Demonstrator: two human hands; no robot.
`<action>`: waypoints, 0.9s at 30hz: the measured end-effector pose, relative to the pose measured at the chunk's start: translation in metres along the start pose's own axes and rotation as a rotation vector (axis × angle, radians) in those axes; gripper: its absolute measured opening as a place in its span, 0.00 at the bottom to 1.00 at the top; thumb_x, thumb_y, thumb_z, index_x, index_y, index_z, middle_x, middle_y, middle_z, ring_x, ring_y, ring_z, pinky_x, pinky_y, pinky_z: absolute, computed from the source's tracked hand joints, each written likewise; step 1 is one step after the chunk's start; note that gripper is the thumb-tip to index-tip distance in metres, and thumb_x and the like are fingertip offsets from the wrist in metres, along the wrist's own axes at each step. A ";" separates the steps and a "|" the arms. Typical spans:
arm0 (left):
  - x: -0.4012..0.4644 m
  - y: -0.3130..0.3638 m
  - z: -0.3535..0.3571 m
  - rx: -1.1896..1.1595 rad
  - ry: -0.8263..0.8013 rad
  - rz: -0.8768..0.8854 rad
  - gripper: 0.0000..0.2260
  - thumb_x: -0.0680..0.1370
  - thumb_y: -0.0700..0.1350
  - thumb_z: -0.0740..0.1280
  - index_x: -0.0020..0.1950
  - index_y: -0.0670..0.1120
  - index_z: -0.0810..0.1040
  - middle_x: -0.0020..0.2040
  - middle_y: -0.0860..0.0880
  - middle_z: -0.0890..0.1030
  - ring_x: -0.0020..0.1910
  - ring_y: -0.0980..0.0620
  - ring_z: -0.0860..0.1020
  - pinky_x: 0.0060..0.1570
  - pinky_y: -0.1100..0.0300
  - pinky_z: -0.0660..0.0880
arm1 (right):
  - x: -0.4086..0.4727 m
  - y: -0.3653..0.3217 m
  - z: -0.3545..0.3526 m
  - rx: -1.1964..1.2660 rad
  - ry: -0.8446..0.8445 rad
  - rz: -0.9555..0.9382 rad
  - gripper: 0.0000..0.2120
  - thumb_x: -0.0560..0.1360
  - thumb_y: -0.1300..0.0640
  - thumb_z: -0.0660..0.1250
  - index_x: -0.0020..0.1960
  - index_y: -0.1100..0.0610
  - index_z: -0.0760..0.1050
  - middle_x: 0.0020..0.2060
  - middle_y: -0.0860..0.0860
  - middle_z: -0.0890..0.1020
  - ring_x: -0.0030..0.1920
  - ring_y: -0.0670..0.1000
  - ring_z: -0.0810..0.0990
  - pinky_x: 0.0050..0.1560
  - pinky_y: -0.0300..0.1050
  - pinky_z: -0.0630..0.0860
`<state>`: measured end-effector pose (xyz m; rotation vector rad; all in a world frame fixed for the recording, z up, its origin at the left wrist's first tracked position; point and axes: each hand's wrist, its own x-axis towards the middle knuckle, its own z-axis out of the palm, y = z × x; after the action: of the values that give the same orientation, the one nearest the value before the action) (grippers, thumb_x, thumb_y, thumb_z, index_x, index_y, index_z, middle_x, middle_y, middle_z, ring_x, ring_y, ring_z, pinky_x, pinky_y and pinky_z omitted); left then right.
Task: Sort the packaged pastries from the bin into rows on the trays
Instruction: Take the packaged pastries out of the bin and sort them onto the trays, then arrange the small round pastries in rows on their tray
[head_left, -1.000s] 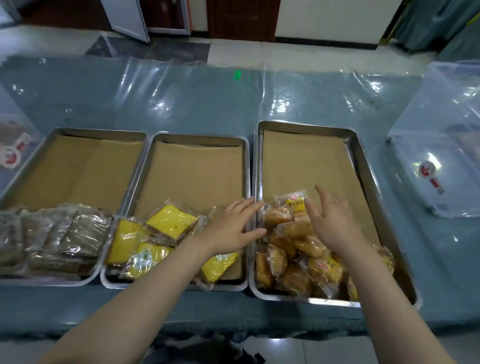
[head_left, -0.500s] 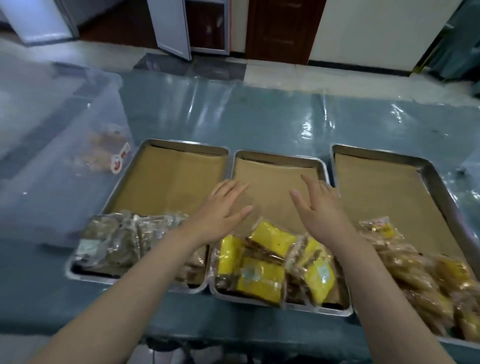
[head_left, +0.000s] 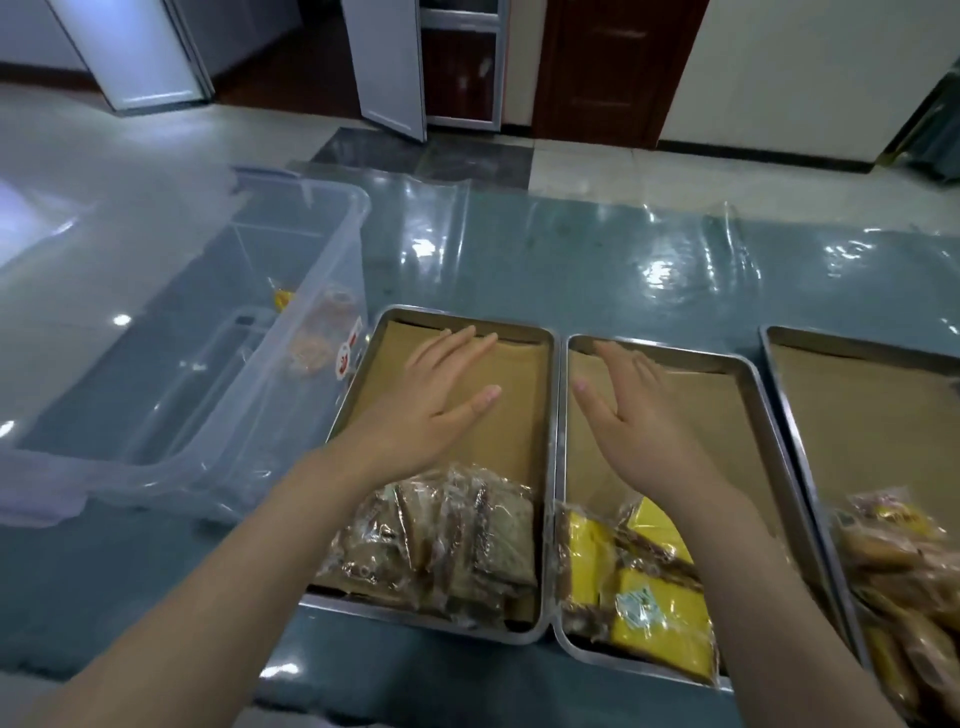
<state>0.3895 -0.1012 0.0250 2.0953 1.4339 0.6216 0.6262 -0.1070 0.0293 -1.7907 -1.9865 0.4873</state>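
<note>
Three trays beside one clear bin; the rightmost is cut off. Left hand and right hand hover with fingers spread, holding nothing.

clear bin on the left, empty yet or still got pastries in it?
Not empty. Through the clear bin wall, at least two packaged pastries show near its right side; the exact count is unclear.

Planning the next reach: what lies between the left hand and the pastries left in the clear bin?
In the head view, only the bin's clear wall and the left tray's rim separate the left hand from the bin's pastries.
</note>
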 end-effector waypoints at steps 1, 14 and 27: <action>0.002 0.000 -0.006 0.000 0.015 -0.003 0.30 0.77 0.67 0.53 0.77 0.60 0.56 0.78 0.59 0.54 0.76 0.62 0.48 0.72 0.59 0.46 | 0.006 -0.004 -0.001 0.008 -0.001 -0.013 0.27 0.81 0.41 0.52 0.76 0.51 0.60 0.74 0.49 0.65 0.76 0.53 0.58 0.75 0.57 0.57; 0.004 -0.043 -0.095 0.092 0.117 -0.026 0.28 0.78 0.65 0.52 0.77 0.59 0.57 0.78 0.58 0.54 0.77 0.59 0.49 0.73 0.57 0.48 | 0.060 -0.069 0.009 0.058 -0.057 -0.082 0.28 0.80 0.39 0.53 0.75 0.51 0.61 0.74 0.49 0.65 0.75 0.52 0.58 0.75 0.56 0.58; 0.009 -0.211 -0.255 0.202 0.081 -0.109 0.30 0.76 0.66 0.57 0.76 0.58 0.61 0.79 0.54 0.55 0.77 0.56 0.51 0.73 0.56 0.49 | 0.124 -0.229 0.091 0.083 -0.035 -0.168 0.26 0.80 0.41 0.56 0.75 0.50 0.61 0.75 0.49 0.64 0.76 0.49 0.56 0.76 0.50 0.55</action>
<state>0.0838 0.0119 0.0829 2.1473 1.7064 0.5433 0.3739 -0.0074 0.0804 -1.5601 -2.0862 0.5418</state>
